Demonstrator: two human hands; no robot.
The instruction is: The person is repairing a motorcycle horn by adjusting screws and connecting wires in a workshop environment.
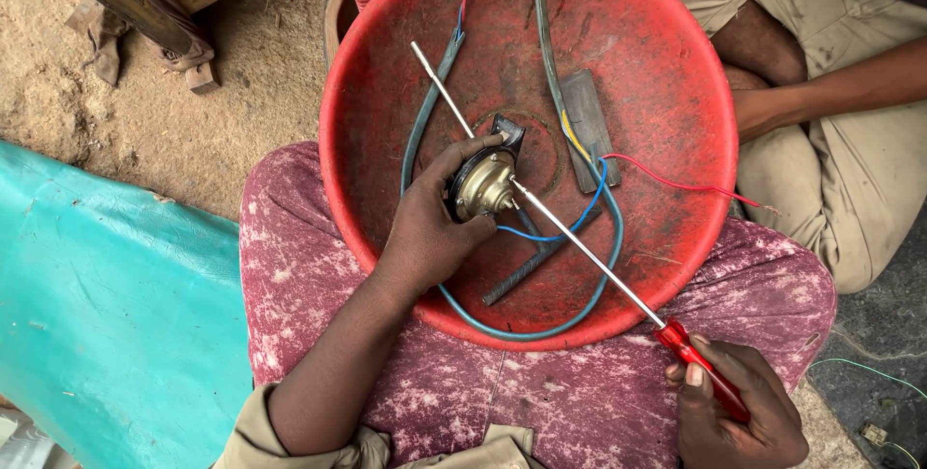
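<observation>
The left hand is wrapped around a small round metal part, brass-coloured at its middle with a dark rim, the fingers curled over its top edge and the thumb under it, holding it just above the floor of a big red basin that rests on the person's lap. The right hand is clenched on the red handle of a long screwdriver, whose shaft runs up from those fingers to the part, the tip meeting its centre beside the left fingertips. The part looks whole, so the work on it seems only begun. A blue wire trails from it; a second thin rod lies beyond the left fingers, with a flat grey bar further off.
</observation>
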